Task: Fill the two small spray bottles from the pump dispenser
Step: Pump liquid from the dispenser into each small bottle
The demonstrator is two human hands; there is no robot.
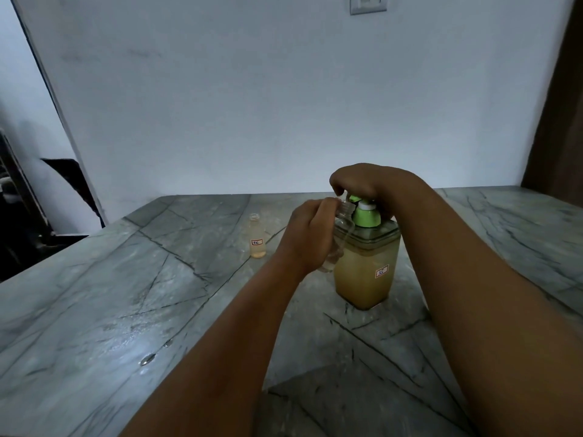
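Left hand (304, 234) fingers grip an empty bottle (342, 228) at the dispenser (366, 266) spout; right hand (362, 181) fingers curl over the pump (366, 212).

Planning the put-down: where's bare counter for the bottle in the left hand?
Free: marble counter left of the standing small bottle, and the near stretch between the forearms. Crowded: around the pump dispenser, where the left hand holds the clear bottle and the right hand covers the pump.
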